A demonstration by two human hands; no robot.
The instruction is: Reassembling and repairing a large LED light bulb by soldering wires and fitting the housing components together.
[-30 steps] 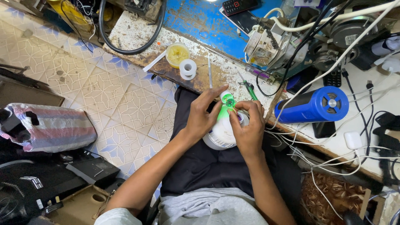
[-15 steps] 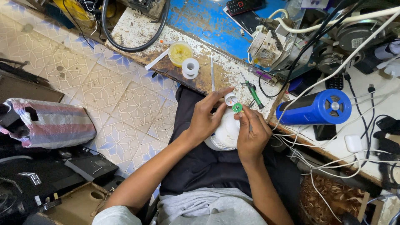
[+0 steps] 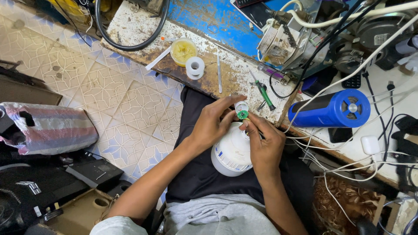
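Note:
A white bulb housing rests on my lap, its narrow neck pointing toward the workbench. My left hand wraps around its upper part and steadies the neck. My right hand pinches a small round green circuit board at the neck, next to a white ring-shaped cap. A thin dark tool seems to lie under the fingers of that hand, mostly hidden.
The worn workbench carries a yellow paste tub, a solder spool, tweezers and a green-handled screwdriver. A blue cylindrical speaker lies at right among white cables. A striped bag sits on the tiled floor.
The green board has gone from held up above the bulb down to its neck. Both hands have closed in around the neck.

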